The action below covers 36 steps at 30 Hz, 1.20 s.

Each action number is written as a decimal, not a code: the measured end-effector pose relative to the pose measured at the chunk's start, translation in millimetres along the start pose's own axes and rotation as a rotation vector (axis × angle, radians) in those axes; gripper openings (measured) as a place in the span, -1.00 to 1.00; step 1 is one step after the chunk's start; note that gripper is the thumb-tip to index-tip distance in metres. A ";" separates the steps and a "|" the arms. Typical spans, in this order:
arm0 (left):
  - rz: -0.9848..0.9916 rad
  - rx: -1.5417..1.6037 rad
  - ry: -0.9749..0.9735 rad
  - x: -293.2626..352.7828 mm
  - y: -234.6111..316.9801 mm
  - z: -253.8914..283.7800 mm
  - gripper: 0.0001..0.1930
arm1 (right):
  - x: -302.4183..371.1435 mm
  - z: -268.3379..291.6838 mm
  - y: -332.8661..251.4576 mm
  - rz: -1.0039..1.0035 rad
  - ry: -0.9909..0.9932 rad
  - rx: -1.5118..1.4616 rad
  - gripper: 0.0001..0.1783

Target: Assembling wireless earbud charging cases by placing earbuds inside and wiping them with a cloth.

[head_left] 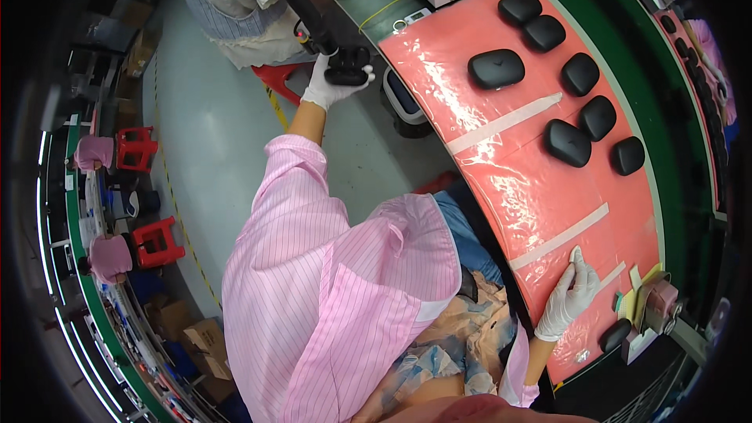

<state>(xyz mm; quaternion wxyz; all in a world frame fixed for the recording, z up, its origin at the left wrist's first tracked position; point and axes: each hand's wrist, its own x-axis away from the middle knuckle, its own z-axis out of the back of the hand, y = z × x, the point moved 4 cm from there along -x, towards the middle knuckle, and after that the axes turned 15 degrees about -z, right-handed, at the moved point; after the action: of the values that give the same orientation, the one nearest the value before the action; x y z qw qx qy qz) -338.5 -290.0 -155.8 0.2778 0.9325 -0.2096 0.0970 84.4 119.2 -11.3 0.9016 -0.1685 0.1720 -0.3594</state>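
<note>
While left hand, upper centre, grips black case fingers closed, right hand, lower right, lies flat, fingers spread, on red mat; keep case steady under black nozzle.

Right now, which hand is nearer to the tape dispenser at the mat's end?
Right. The right hand rests flat on the red mat, beside the tape dispenser. The left hand holds a black case far off.

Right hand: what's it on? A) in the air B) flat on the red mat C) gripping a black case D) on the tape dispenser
B: the gloved right hand lies flat on the red mat, its fingers spread near a white tape strip, apart from the black cases.
</note>
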 end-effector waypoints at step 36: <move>-0.060 -0.475 -1.212 210.2 -149.8 -324.3 0.33 | -136.8 192.0 152.1 -0.141 0.202 0.460 -0.73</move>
<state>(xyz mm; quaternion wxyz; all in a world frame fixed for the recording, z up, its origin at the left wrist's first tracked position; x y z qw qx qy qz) -104.9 -66.1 103.3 0.3116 0.7406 -0.3185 -0.5029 163.6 354.6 119.3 0.8671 0.0660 0.1627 -0.4661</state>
